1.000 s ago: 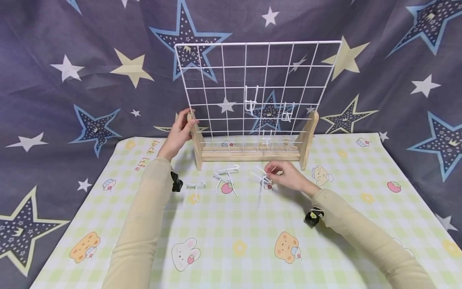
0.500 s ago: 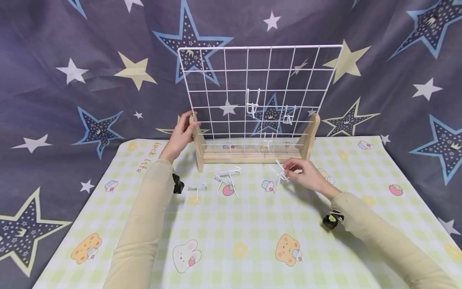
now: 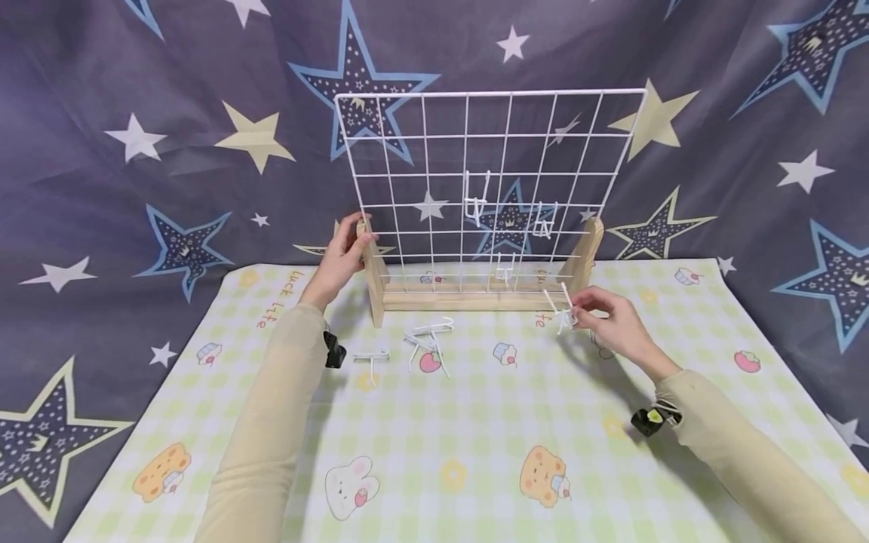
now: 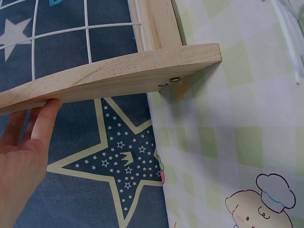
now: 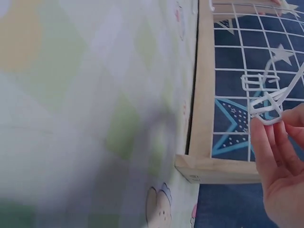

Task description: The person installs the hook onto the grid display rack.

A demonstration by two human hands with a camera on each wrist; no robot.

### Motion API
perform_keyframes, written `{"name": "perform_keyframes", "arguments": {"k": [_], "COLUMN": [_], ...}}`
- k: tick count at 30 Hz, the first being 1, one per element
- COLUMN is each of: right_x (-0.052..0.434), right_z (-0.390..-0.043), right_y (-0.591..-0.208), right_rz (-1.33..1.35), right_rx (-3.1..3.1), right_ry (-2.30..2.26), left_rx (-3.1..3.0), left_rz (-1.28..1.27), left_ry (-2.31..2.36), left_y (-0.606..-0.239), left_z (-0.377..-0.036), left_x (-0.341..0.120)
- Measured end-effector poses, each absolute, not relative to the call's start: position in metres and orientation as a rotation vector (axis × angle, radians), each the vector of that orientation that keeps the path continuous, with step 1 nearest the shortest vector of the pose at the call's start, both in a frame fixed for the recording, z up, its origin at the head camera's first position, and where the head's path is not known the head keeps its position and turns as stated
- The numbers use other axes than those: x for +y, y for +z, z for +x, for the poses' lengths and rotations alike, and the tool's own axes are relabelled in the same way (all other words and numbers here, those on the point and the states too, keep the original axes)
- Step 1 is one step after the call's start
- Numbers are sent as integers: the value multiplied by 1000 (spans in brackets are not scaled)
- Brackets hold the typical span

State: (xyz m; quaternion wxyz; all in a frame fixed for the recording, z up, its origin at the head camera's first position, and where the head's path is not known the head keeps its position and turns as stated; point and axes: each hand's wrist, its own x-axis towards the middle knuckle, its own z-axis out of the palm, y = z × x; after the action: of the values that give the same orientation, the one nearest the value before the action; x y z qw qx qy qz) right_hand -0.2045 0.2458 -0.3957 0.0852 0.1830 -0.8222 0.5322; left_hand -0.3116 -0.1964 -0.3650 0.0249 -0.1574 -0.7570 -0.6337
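Note:
A white wire grid (image 3: pixel 466 136) stands tilted in a wooden stand (image 3: pixel 475 301). My left hand (image 3: pixel 338 260) grips the upper part of the stand's left side piece (image 3: pixel 374 290); its fingertips rest against the wood in the left wrist view. Between the fingertips and thumb of my right hand (image 3: pixel 619 326) is a white wire hook (image 3: pixel 562 311), held off the table in front of the stand's right end. Its two prongs point up toward the grid. Up close, the right wrist view shows the hook's bent frame (image 5: pixel 266 108) pinched in the fingers.
Three similar hooks hang on the grid: one near its middle (image 3: pixel 476 202), one further right (image 3: pixel 542 228), one low down (image 3: pixel 505 273). Loose hooks (image 3: pixel 432 329) lie on the checked tablecloth (image 3: pixel 407 422), with another hook (image 3: pixel 371 356) to their left. A star-patterned curtain (image 3: pixel 204 60) hangs behind.
My right hand has moved right and slightly up with the hook, from the tablecloth to before the stand's right side. The hook's prongs have turned upward. My left hand stays on the side piece.

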Motion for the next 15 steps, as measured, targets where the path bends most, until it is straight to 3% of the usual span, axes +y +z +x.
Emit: {"name": "perform_keyframes", "arguments": {"k": [7,15], "right_x": [263,264], "right_z": [-207,-210], "right_y": [-403,-383], "right_rz": [464,442], "right_rx": [-2334,-2176], "right_ry": [1664,1751], "left_rx": [-2342,-2333], "left_rz": [-509,-500], "left_ry": [-1950,-1956], "left_y": [-368,-366], "left_z": [-312,-311], "left_x": [-194,-198]}}
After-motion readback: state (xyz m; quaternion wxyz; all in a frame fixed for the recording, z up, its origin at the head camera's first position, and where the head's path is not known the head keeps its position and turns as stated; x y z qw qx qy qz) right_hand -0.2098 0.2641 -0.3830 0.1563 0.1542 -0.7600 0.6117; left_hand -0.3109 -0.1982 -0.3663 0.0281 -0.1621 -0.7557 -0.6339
